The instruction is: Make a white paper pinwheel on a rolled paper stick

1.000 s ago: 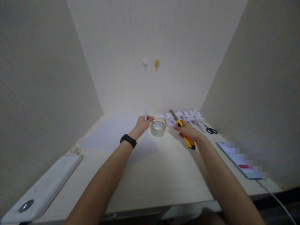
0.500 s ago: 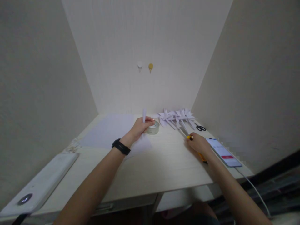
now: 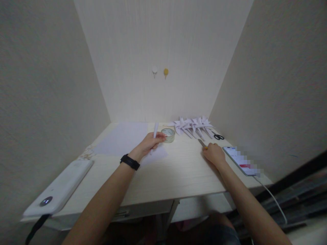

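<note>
Left hand (image 3: 150,142) pinches an upright paper roll (image 3: 155,130) beside the tape (image 3: 168,134).
Right hand (image 3: 215,153), fingers curled over the knife (image 3: 202,143), rests on the table (image 3: 178,173); blade points far-left.

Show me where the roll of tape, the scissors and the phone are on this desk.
roll of tape (image 3: 168,135): head view, on the near side wall of the clear ring.
scissors (image 3: 219,137): head view, on the black handle loops.
phone (image 3: 233,153): head view, on the lit screen's near-left part.
</note>
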A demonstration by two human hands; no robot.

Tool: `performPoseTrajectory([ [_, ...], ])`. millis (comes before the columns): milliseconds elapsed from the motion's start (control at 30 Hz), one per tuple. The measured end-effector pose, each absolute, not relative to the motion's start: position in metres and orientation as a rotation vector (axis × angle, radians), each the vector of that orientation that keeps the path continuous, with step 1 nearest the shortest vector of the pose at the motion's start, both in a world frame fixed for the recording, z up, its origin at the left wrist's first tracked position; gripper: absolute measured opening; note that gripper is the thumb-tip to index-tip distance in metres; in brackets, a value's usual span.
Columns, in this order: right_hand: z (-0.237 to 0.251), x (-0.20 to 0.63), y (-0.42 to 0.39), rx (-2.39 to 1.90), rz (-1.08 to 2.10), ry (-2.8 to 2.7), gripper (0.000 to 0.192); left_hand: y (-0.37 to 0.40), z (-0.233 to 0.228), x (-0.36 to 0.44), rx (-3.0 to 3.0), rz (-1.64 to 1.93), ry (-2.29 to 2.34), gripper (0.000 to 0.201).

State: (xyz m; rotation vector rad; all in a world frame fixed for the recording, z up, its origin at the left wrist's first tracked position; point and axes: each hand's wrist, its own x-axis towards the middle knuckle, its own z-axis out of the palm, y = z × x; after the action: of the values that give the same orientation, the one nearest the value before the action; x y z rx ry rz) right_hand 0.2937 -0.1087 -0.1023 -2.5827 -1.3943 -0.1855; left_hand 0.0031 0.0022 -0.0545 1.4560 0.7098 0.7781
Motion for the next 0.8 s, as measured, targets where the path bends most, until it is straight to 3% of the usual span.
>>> performPoseTrajectory([
  [100, -0.095, 0.277, -0.097, -2.351, -0.270, -1.474, 0.033, 0.002, -0.059, 0.005, 1.525, 0.803, 0.727, 0.027],
  [233, -0.085, 0.230, -0.065, -1.654, 0.284, -1.579, 0.033, 0.001, -0.064, 0.007, 1.584, 0.783, 0.732, 0.030],
  [333, -0.081, 0.197, -0.046, -1.382, 0.476, -1.494, 0.038, -0.001, -0.064, 0.007, 1.632, 0.752, 0.714, 0.033],
  [667, -0.086, 0.180, -0.041, -1.415, 0.454, -1.346, 0.024, 0.000, -0.071, 0.008, 1.699, 0.722, 0.721, 0.028],
  [800, -0.085, 0.172, -0.053, -1.332, 0.195, -1.389, 0.013, 0.000, -0.071, 0.008, 1.643, 0.714, 0.698, 0.032],
])
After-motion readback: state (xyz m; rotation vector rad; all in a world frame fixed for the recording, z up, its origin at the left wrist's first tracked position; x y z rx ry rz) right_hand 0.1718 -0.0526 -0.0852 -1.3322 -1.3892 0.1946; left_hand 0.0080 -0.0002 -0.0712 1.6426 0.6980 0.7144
